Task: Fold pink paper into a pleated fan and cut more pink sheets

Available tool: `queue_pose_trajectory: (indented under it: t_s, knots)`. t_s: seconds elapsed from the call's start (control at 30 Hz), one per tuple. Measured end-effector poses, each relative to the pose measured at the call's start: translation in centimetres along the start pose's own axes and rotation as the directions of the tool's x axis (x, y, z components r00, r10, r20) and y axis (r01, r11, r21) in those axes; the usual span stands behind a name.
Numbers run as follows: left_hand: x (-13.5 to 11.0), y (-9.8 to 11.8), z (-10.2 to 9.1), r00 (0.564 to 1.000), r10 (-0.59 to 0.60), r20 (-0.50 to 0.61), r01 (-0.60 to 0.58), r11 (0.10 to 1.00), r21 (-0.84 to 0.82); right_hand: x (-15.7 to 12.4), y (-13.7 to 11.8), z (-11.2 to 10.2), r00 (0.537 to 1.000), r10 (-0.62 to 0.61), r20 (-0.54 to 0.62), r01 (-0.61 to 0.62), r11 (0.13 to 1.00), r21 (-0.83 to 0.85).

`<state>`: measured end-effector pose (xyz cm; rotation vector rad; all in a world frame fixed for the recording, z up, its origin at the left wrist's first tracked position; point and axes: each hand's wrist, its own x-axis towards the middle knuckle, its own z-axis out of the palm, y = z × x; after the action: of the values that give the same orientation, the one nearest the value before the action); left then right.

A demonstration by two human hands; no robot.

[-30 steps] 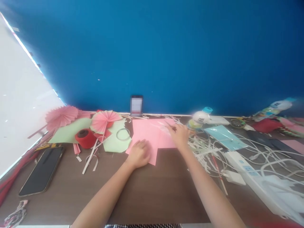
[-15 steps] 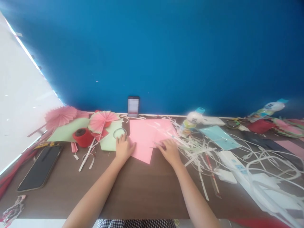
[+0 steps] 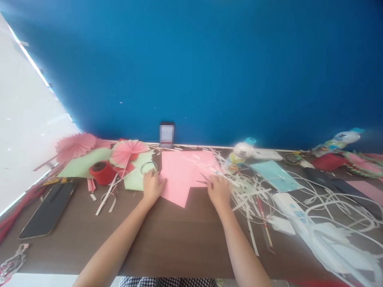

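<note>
A pink paper sheet (image 3: 176, 175) lies angled in front of me, overlapping a second pink sheet (image 3: 203, 159). My left hand (image 3: 153, 186) rests flat at its left edge, thumb on the pink paper and fingers apart. Its fingertips are at a thin clear ring (image 3: 149, 167) on light green paper (image 3: 133, 181); whether they touch it I cannot tell. My right hand (image 3: 220, 192) is closed on scissors (image 3: 205, 180), whose parted blades point left over the lower edge of the second sheet. The scissors' handles are hidden in the hand.
White paper strips (image 3: 251, 195) and cables (image 3: 338, 207) tangle on the right beside a power strip (image 3: 295, 211) and a bottle (image 3: 239, 155). Leftward are pink paper fans (image 3: 128, 151), a red spool (image 3: 102, 172) and a phone (image 3: 48, 209). A blue wall (image 3: 191, 71) stands behind.
My right hand has shifted slightly right and turned, and the scissor blades now show parted. My left hand stays at the paper's edge; the view has moved slightly.
</note>
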<state>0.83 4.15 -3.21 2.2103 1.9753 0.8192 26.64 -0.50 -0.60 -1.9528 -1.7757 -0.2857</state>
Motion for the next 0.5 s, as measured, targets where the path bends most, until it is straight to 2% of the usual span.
queue_pose_trajectory:
  t_s: [0.03,0.1,0.2,0.3,0.37,0.5]
  knots:
    - [0.0,0.0,0.0,1.000,0.004,-0.003,-0.004,1.000,-0.002,-0.1,-0.4,0.0,1.000,-0.013,-0.019,0.013,1.000,0.027]
    - [0.0,0.1,-0.1,1.000,0.014,-0.009,-0.014,1.000,-0.010,-0.7,-2.0,0.0,0.992,-0.124,-0.003,0.123,0.983,0.137]
    - [-0.1,0.2,-0.1,1.000,0.021,-0.017,-0.022,0.999,-0.048,-2.1,-5.4,0.2,0.943,-0.314,0.105,0.279,0.924,0.263]
    - [0.0,0.2,-0.1,0.998,-0.013,-0.061,0.002,0.983,-0.183,-3.2,-7.9,0.8,0.891,-0.403,0.208,0.334,0.894,0.298]
    - [0.1,0.2,-0.2,0.991,-0.047,-0.122,0.007,0.949,-0.315,-3.5,-8.1,1.1,0.875,-0.425,0.232,0.354,0.888,0.294]
    - [0.4,0.3,-0.7,0.961,-0.124,-0.248,-0.021,0.860,-0.511,-3.2,-6.5,1.2,0.879,-0.438,0.191,0.376,0.880,0.289]
